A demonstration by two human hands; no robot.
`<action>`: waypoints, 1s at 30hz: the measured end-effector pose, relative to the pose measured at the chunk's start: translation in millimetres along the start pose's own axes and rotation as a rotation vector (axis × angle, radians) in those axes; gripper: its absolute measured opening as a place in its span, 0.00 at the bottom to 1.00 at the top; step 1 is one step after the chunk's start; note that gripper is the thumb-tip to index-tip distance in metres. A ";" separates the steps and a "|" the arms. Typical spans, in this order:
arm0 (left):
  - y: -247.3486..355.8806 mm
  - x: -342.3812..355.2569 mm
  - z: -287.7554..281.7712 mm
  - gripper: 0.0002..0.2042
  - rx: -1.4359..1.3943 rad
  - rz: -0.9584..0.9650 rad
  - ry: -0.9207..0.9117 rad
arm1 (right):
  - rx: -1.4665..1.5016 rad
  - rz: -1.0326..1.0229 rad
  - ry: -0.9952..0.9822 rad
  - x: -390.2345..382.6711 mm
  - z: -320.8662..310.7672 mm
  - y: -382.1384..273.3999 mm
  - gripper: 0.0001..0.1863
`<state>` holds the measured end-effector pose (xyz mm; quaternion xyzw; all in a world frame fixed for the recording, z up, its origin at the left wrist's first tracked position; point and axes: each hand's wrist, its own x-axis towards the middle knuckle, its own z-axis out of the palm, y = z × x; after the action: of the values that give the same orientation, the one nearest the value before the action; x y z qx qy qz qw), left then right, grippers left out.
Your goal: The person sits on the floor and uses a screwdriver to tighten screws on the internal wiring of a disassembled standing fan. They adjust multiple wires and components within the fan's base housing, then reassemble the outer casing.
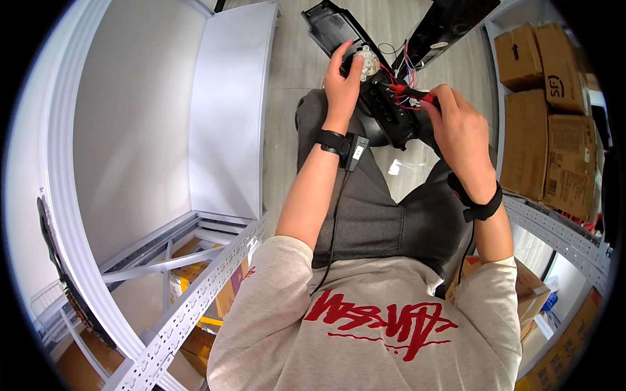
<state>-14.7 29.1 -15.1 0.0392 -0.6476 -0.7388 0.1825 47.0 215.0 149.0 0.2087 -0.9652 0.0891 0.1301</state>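
My left hand [342,91] is closed at a round, whitish disc-shaped part [368,64] with small mounting ears, its thumb against the part's edge. Beneath lies a long black plastic housing [385,107] with a row of round knobs or holes, slanting across in front of my knees. My right hand [460,127] grips a red-and-black-handled hand tool [420,96]. The tool points left toward thin red, blue and white wires [407,72] beside the housing. Its exact kind and tip are too small to make out.
A second black panel [450,29] stands beyond, linked by wires. Cardboard boxes [525,140] fill a metal shelf on the right. A white-grey shelf rack [228,111] stands at left, with more boxes [195,348] low down. Cables run from both black wrist straps [334,141].
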 end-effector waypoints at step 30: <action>2.4 -0.4 -0.7 0.28 -0.018 -0.017 -0.032 | -0.104 0.027 -0.074 0.4 4.1 4.6 0.18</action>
<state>-13.6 28.4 -12.9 0.0311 -0.6432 -0.7468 0.1659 43.8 218.0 144.7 0.1918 -0.9754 0.0328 0.1039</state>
